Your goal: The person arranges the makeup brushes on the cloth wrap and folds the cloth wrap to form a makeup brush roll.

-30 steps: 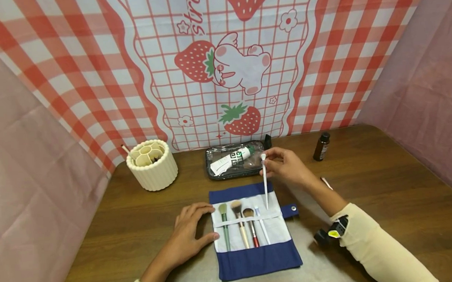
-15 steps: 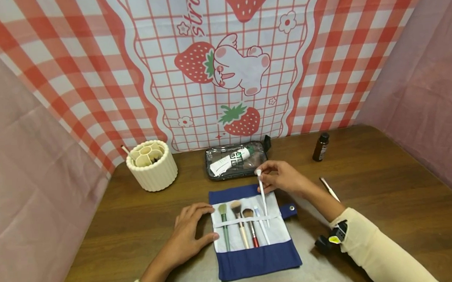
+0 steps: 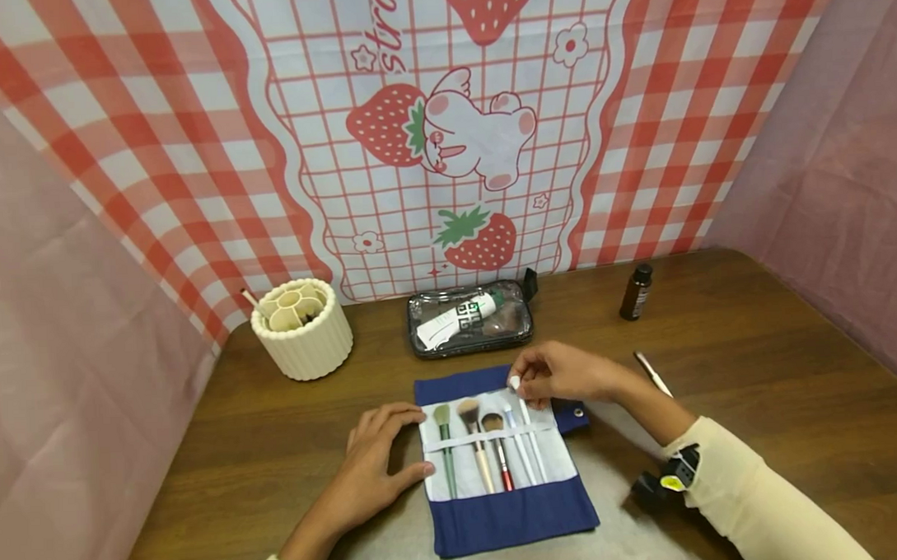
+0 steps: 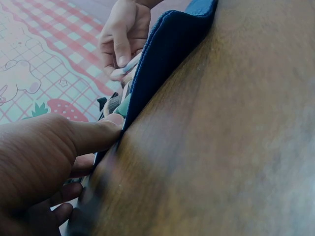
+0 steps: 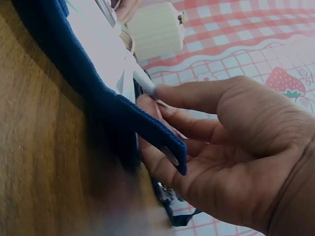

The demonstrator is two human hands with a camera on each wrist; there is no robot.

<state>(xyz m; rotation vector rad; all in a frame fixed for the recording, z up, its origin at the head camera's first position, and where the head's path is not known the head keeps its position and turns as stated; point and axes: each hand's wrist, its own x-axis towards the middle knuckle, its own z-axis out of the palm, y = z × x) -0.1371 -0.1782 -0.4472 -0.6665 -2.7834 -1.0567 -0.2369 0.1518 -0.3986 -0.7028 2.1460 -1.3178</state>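
Lower and nearer me than a second ago, the white brush crosses the strap of the open cloth roll, handle pointing to five o'clock. At the roll's one o'clock, my right hand pinches its top between thumb and fingertips. At nine, my left hand touches the edge, thumb and fingers loosely spread, holding nothing. A clear pouch lies at twelve.
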